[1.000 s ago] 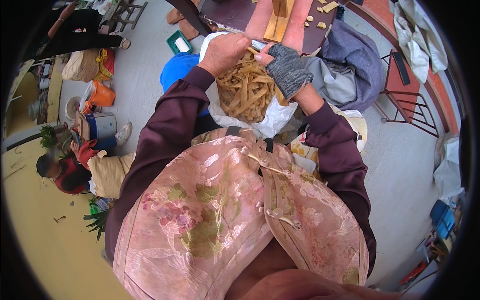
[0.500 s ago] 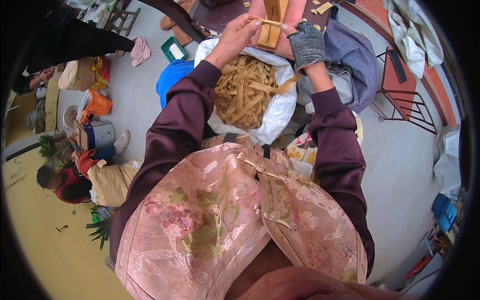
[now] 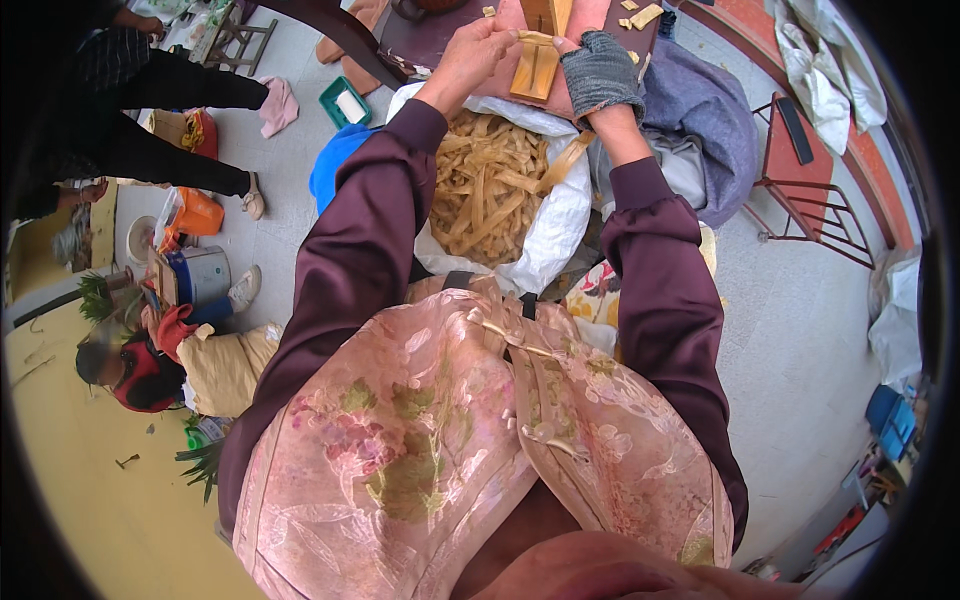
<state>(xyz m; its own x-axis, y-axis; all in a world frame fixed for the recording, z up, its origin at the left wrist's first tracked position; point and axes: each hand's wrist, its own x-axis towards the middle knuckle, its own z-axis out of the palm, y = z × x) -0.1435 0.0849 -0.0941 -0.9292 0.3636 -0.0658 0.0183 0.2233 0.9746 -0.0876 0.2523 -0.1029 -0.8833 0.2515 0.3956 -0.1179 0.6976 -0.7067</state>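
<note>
My left hand (image 3: 478, 52), bare, and my right hand (image 3: 598, 70), in a grey fingerless glove, are raised over a dark reddish board (image 3: 590, 20) at the top of the view. Between them they pinch a thin tan strip (image 3: 535, 38) stretched across a yellow wooden block (image 3: 535, 62). Just below my hands stands an open white sack (image 3: 555, 215) filled with several long tan strips (image 3: 490, 185). One strip hangs over the sack's right rim by my right wrist.
A grey-blue cloth bundle (image 3: 700, 120) lies right of the sack, with a red metal chair frame (image 3: 810, 190) beyond. A person (image 3: 140, 365) sits low at the left among an orange bag (image 3: 195, 212) and a pot (image 3: 195, 275); another person's dark-clad legs (image 3: 170, 130) stand at upper left.
Both hands rose out of the sack of strips to the yellow block on the board, carrying one strip that is now held across the block.
</note>
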